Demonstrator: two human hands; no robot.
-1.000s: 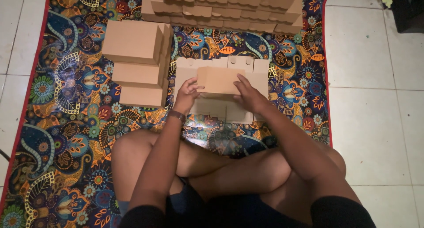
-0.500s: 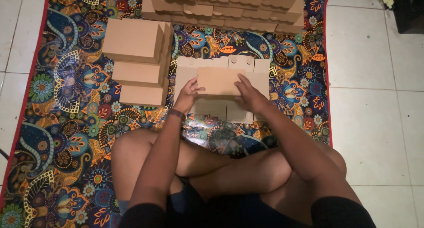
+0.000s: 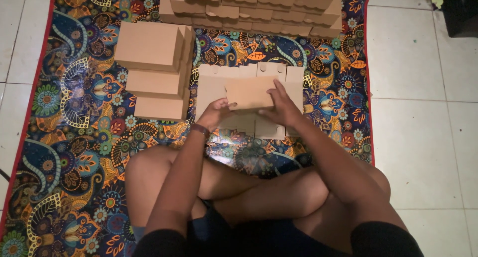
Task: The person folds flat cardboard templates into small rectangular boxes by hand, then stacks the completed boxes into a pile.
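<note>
I sit cross-legged on a patterned mat (image 3: 74,137). A flat brown cardboard box blank (image 3: 214,85) lies on the mat in front of my knees. Both hands work a folded cardboard panel (image 3: 249,92) on top of it. My left hand (image 3: 215,112) grips the panel's left lower edge, a dark band on its wrist. My right hand (image 3: 279,107) lies over the panel's right side with fingers spread and pressing down.
A stack of three folded brown boxes (image 3: 154,68) stands to the left of the blank. Several more folded boxes in rows (image 3: 259,5) line the far edge of the mat. White floor tiles (image 3: 423,112) lie to the right and left.
</note>
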